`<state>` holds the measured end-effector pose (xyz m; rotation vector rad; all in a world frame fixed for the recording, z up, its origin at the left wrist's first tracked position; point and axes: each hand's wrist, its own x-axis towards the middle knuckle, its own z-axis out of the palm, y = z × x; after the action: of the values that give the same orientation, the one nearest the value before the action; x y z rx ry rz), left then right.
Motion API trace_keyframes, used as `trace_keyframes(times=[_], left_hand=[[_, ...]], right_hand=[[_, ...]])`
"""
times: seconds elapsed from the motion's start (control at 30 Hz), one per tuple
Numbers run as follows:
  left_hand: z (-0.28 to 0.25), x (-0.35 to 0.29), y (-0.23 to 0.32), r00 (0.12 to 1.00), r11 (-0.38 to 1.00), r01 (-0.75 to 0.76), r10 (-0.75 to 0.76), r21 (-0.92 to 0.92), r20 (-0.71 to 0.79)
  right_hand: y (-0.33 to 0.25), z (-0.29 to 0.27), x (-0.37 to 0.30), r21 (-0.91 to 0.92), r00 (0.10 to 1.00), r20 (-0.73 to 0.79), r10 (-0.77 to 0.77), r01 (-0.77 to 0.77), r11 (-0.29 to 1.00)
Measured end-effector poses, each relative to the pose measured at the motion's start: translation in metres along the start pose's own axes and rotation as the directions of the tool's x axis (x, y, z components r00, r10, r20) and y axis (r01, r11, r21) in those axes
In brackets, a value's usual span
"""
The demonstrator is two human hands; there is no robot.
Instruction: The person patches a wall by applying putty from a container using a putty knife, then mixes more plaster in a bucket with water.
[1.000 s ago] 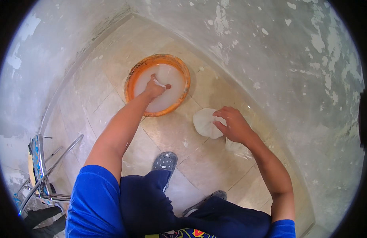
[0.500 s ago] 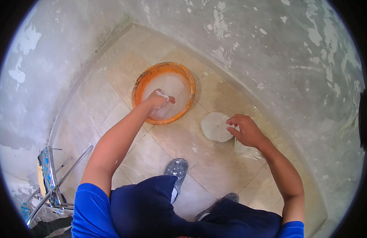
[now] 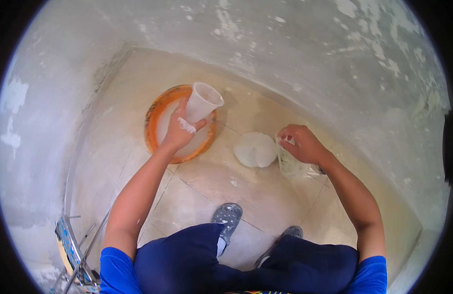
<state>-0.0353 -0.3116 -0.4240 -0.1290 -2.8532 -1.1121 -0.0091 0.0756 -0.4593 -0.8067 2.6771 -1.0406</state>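
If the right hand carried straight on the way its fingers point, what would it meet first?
Probably the white mound on the floor: the right hand, gripping a clear plastic bag, points left toward it. Depth is unclear.

basin left of mound, bag right

A room under renovation, by the look of it: bare patchy plaster walls rise just behind the orange basin, which sits on dusty beige tiles, and a metal ladder stands well left of it, near the wall.
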Motion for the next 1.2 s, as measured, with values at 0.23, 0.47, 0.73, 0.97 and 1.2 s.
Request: trace_keyframes(times=[0.23, 0.47, 0.73, 0.97, 1.2], left_hand=[[0.058, 0.022, 0.051, 0.864, 0.870, -0.482, 0.455, 0.097, 0.214], [0.114, 0.023, 0.088, 0.756, 0.813, -0.567, 0.451, 0.133, 0.474], [0.150, 0.022, 0.107, 0.572, 0.518, -0.813, 0.620, 0.267, 0.537], [0.154, 0.018, 0.120, 0.530, 0.421, -0.848, 0.662, 0.323, 0.530], [0.119, 0.012, 0.108, 0.670, 0.675, -0.715, 0.584, 0.185, 0.458]], right_hand=[[0.040, 0.004, -0.052, 0.238, 0.933, -0.064, 0.353, -0.329, 0.914], [0.049, 0.020, -0.090, 0.304, 0.850, -0.166, 0.500, -0.439, 0.846], [0.040, 0.031, -0.094, 0.389, 0.826, -0.087, 0.557, -0.487, 0.782], [0.044, 0.028, -0.094, 0.387, 0.810, -0.121, 0.573, -0.493, 0.779], [0.051, 0.027, -0.094, 0.444, 0.818, -0.155, 0.553, -0.443, 0.779]])
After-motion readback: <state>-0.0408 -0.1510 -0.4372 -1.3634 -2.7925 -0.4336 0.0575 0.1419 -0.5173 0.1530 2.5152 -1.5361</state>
